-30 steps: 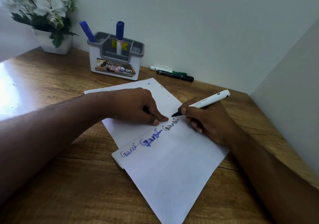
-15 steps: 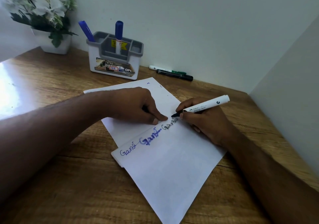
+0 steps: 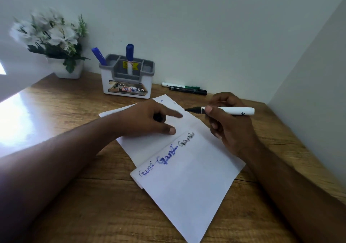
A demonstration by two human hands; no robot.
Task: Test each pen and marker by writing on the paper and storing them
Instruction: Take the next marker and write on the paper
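Observation:
My right hand (image 3: 230, 128) grips a white marker (image 3: 227, 110) with a bare black tip, held level above the paper and pointing left. The white paper (image 3: 187, 182) lies on the desk with one word written three times: thin blue, thick blue and black. My left hand (image 3: 149, 120) hovers over the paper's far half with its index finger stretched toward the marker tip. It pinches a small black cap (image 3: 158, 118) under the palm. A grey and white holder (image 3: 127, 78) at the back carries two blue-capped pens (image 3: 129, 58). A green marker (image 3: 179, 85) and a black marker (image 3: 188, 90) lie by the wall.
A white pot of white flowers (image 3: 54, 42) stands at the back left. The wooden desk (image 3: 89, 201) sits in a corner, with walls behind and close on the right. Bright glare covers the desk's left side.
My right hand has lifted the marker off the paper and turned it level. My left hand has risen from the sheet, its index finger now pointing at the tip.

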